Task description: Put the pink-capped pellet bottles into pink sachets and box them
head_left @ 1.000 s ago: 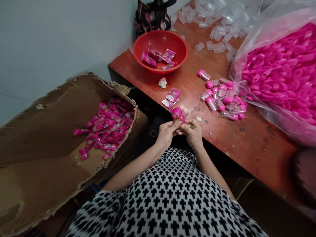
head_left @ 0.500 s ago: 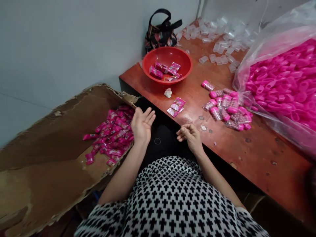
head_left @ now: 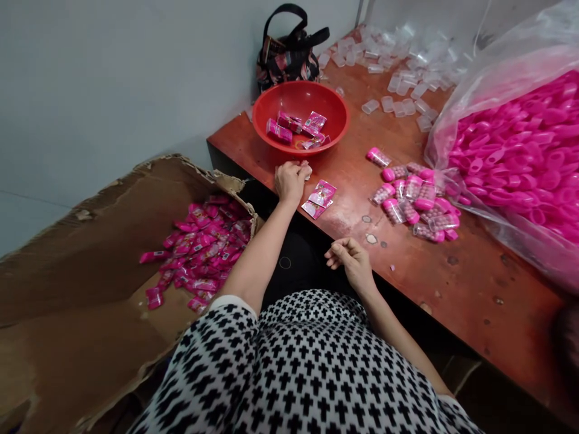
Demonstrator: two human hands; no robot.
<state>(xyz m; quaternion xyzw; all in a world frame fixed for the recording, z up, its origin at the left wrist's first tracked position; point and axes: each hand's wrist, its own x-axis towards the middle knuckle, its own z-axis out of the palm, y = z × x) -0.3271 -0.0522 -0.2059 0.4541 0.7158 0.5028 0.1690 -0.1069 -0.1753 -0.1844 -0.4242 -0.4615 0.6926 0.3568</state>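
Observation:
My left hand (head_left: 290,182) reaches over the table edge, its fingers closed on a crumpled white wad (head_left: 308,170) just in front of the red bowl (head_left: 335,134). Only part of the wad shows past the fingertips. Two flat pink printed labels (head_left: 322,193) lie overlapping to the right of that hand. Close to the table's near edge, my right hand (head_left: 351,262) hovers with curled fingers, and nothing shows in them. Several pink packets (head_left: 279,131) rest in the bowl.
A cardboard box (head_left: 54,265) at left holds a heap of pink packets (head_left: 199,247). On the table (head_left: 420,271) lie pink-capped tubes (head_left: 414,187), clear plastic cups (head_left: 400,84) and a bag of pink plastic parts (head_left: 520,144). A handbag (head_left: 289,60) stands behind the bowl.
My left hand, open above the box's edge before, has moved up and right onto the table and closed on the white wad. My right hand has barely moved.

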